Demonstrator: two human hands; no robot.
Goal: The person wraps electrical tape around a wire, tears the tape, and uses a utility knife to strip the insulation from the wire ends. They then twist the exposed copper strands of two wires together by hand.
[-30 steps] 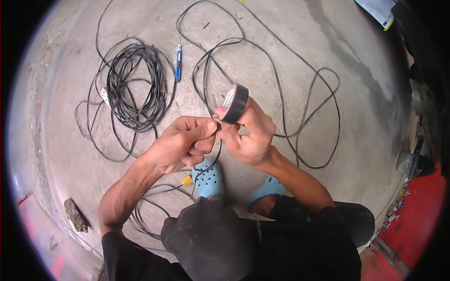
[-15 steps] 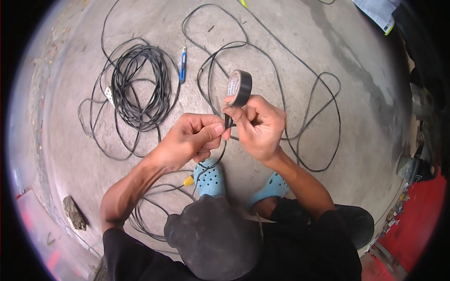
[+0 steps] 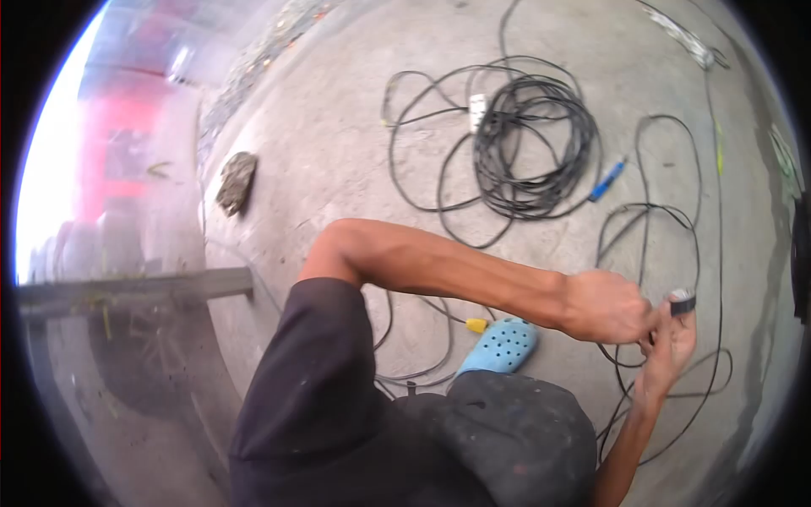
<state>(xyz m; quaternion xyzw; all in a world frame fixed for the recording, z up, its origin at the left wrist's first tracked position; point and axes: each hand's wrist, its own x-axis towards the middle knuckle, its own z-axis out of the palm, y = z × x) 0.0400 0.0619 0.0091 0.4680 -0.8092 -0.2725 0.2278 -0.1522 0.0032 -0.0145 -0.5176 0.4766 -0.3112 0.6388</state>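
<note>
My left hand (image 3: 606,308) is closed in a fist, back of the hand up, pressed against the fingers of my right hand. It pinches the thin black cable, though its fingertips are mostly hidden. My right hand (image 3: 669,348) is closed, with a roll of black tape (image 3: 683,302) at its raised fingers. Where tape and cable meet is too small and covered to make out. Loose loops of black cable (image 3: 645,205) lie on the floor around both hands.
A coiled black cable (image 3: 581,135) with a white socket block (image 3: 478,113) lies on the concrete. Beside it is a blue utility knife (image 3: 607,181). A yellow plug (image 3: 476,324) is by my light-blue clog (image 3: 507,345). A stone (image 3: 237,182) sits at the left.
The view has swung left, so both hands and the floor things now appear farther right. The left hand has turned over, knuckles up, and the tape roll sits lower beside it.
</note>
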